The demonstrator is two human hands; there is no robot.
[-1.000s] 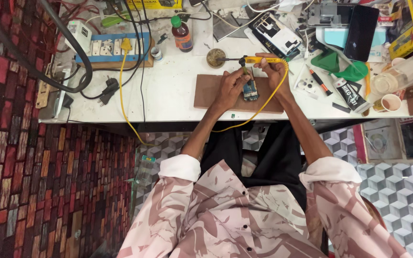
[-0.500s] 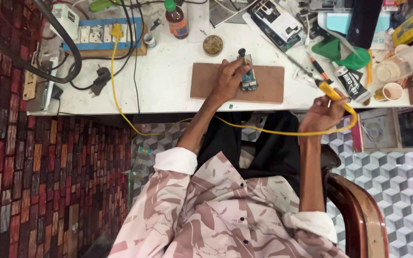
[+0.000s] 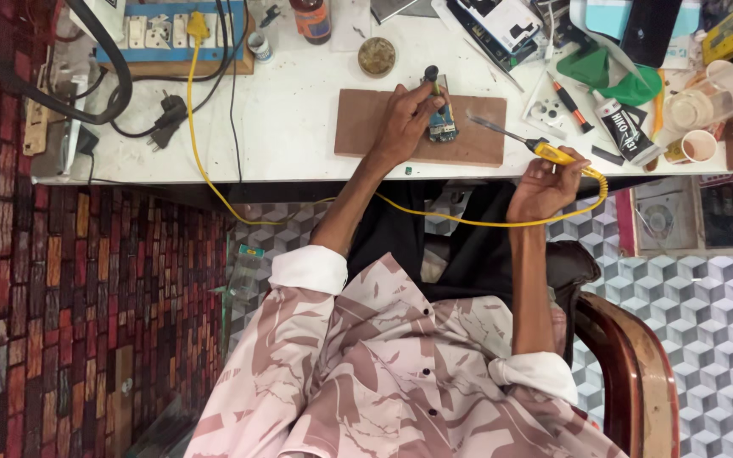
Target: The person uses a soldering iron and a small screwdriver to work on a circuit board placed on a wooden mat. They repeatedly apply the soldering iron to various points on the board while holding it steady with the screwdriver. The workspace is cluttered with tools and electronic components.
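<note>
Circuit board (image 3: 443, 125): on the wooden block (image 3: 383, 127), light, fragile (hold its edges).
Left hand (image 3: 402, 119): your fingers pinch it there.
Right hand (image 3: 540, 182): clamped on the soldering iron (image 3: 553, 153), right of block.

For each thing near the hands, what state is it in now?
Left hand: pressing the small circuit board onto the wooden board.
Right hand: gripping the yellow soldering iron, tip raised off the circuit board.
Yellow cable: plugged into the power strip.
Black plug: unplugged, lying on the table.
Round tin: open.
</note>
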